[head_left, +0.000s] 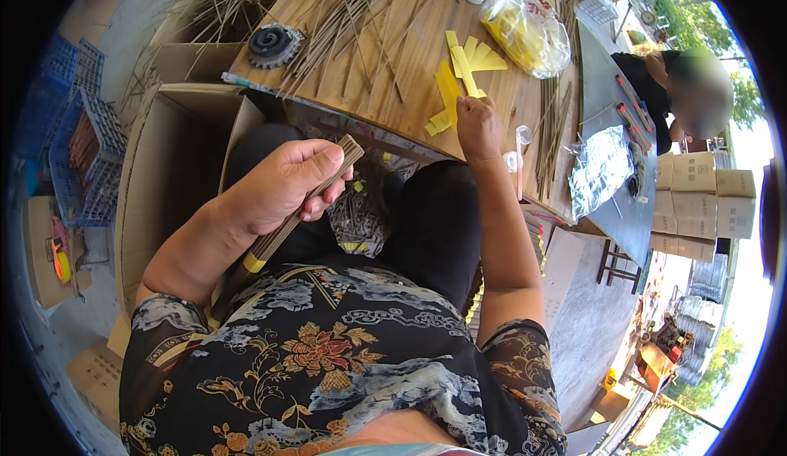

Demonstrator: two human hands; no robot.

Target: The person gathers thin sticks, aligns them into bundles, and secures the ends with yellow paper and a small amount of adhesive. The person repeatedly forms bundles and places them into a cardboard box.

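My left hand [293,179] is closed around a bundle of thin brown sticks [275,241], held at a slant above my lap. A yellow band [255,262] wraps the bundle near its lower end. Over the right part of the wooden table, my right hand [479,128] is closed, its fingers pinched on a yellow paper strip [464,72]. More yellow strips [489,58] lie fanned out and overlapping just beyond and beside that hand. The fingertips of my right hand are partly hidden by the hand itself.
Loose brown sticks [361,25] are strewn over the wooden table [426,54], near a dark coiled round object [273,46]. A clear bag with yellow contents [529,29] lies beyond. An open cardboard box [176,152] stands at my left. A person [656,79] sits at a grey table.
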